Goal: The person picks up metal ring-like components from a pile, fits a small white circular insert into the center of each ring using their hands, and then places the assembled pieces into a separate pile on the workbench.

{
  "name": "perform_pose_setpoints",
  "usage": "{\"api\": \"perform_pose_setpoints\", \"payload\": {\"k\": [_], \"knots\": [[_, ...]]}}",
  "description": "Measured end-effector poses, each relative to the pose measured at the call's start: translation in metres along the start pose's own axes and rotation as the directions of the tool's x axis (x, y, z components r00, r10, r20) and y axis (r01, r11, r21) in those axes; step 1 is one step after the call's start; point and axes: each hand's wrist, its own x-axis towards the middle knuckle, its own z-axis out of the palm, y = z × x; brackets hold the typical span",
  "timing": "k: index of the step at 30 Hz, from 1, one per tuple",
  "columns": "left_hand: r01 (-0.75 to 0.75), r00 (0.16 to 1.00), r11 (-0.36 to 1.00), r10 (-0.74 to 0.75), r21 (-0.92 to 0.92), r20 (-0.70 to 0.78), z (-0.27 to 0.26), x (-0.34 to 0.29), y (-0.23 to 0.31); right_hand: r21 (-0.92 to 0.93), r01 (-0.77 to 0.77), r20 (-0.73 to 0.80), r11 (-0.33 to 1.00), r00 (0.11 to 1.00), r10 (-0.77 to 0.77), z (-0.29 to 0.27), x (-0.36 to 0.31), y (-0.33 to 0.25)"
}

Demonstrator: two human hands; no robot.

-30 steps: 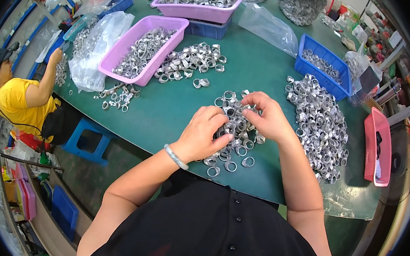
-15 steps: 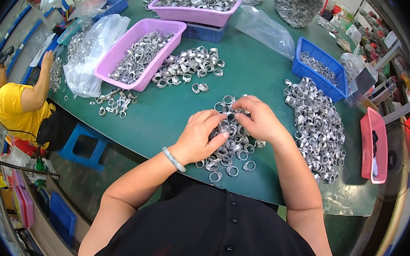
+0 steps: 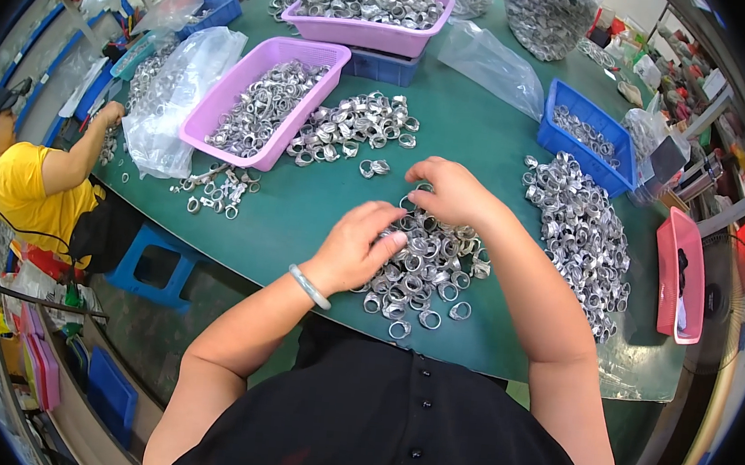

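Observation:
Silver-coloured metal rings (image 3: 422,277) lie in a loose pile on the green table in front of me. My left hand (image 3: 358,245) rests against the pile's left side, fingers bent over the rings and thumb apart from them. At the pile's far edge, my right hand (image 3: 451,193) reaches in with its index finger and thumb parted. A single ring (image 3: 424,187) shows partly between them, with no visible grip on it. Some rings under both hands are hidden. A pale bangle (image 3: 309,286) circles my left wrist.
More rings (image 3: 580,242) are heaped at right, below a blue basket (image 3: 612,176). A pink basket (image 3: 680,277) stands farther right. Purple baskets (image 3: 188,132) of rings and another ring heap (image 3: 355,125) lie beyond my left hand. A person in yellow (image 3: 31,189) works at far left.
My right hand has shifted left over the pile's far edge, and its fingers have come away from the rings they were among. My left hand stays beside the pile. The view has shifted slightly.

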Motion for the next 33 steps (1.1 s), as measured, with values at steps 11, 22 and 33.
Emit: {"api": "perform_pose_setpoints", "payload": {"k": [11,22,33], "knots": [[0.249,0.968,0.879,-0.210,0.406,-0.139,-0.015,0.043,-0.074,-0.140,-0.086,0.004,0.986,0.996,0.087,0.033,0.061,-0.009],[0.210,0.961,0.975,-0.219,-0.071,-0.165,-0.023,0.033,-0.029,0.700,-0.083,0.059,0.710,0.997,0.059,0.003,0.016,-0.006],[0.088,0.982,0.996,-0.083,0.018,-0.167,-0.025,0.022,0.027,0.886,0.026,-0.078,0.463,0.992,0.094,0.004,-0.041,-0.032]]}}
